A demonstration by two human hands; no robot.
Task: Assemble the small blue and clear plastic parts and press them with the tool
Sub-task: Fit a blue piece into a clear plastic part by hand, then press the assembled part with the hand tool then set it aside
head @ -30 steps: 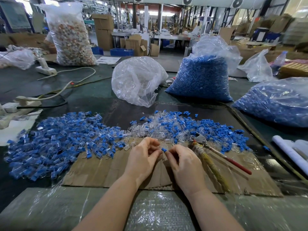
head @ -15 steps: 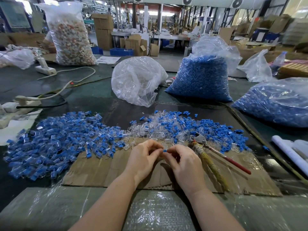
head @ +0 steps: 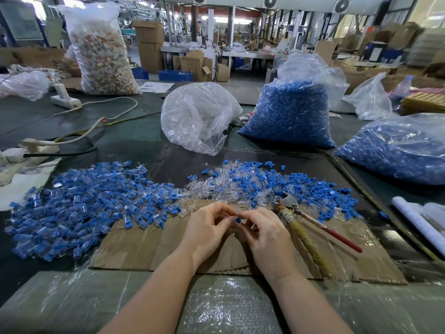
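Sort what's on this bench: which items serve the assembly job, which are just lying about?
In use: blue part pinched between left hand and right hand; pliers-like tool; loose parts pile; assembled pile.
Idle: power strip; paper roll.

The blue part [head: 238,220] is mostly covered by the fingers of both hands; any clear part there is indiscernible. Right-hand blue bag [head: 399,150] is cut by the frame edge.

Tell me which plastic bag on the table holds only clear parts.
The crumpled middle bag, directly beyond the loose piles; the two bags to its right hold blue parts.
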